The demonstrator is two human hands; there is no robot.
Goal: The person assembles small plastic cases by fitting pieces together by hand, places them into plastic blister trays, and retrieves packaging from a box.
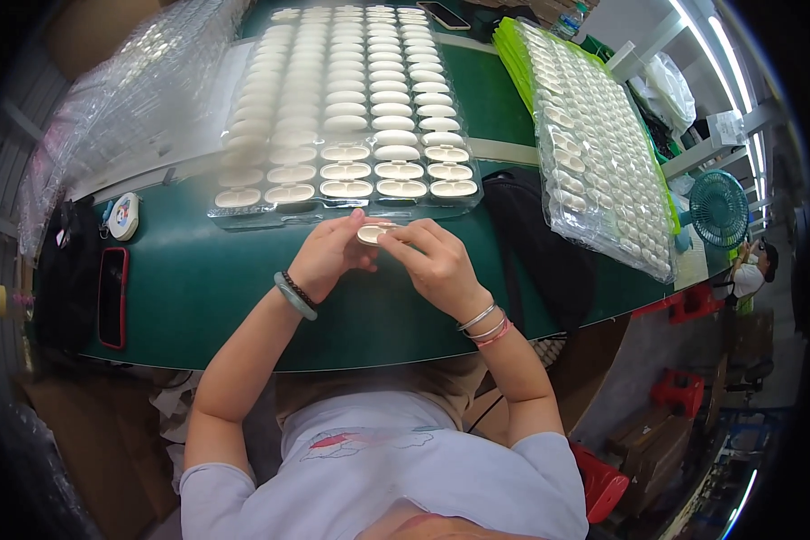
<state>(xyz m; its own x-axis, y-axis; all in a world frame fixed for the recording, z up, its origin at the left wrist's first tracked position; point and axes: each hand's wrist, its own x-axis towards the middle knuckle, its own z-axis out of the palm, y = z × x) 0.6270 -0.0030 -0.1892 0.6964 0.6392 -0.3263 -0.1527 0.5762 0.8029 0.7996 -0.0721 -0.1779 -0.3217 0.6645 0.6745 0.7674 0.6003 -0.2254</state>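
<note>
Between my two hands, just above the green table, is a small white oval case part [370, 235] with a hollowed face turned up. My left hand [331, 255] is closed around its left end. My right hand [435, 266] pinches the right side with thumb and fingers, partly hiding it. Right beyond my hands lies a clear plastic tray [333, 214] with rows of white oval parts. The nearest rows show hollowed faces like the held part; those farther back look smooth and rounded. A hazy glare blurs the tray's left columns.
At right, another filled clear tray [594, 144] leans over green trays [513, 58], beside a black bag [535, 243]. A red-edged phone [112, 297] and a small white round case [123, 217] lie left. Wrapped trays [126, 108] stand far left; a teal fan [719, 209] is far right.
</note>
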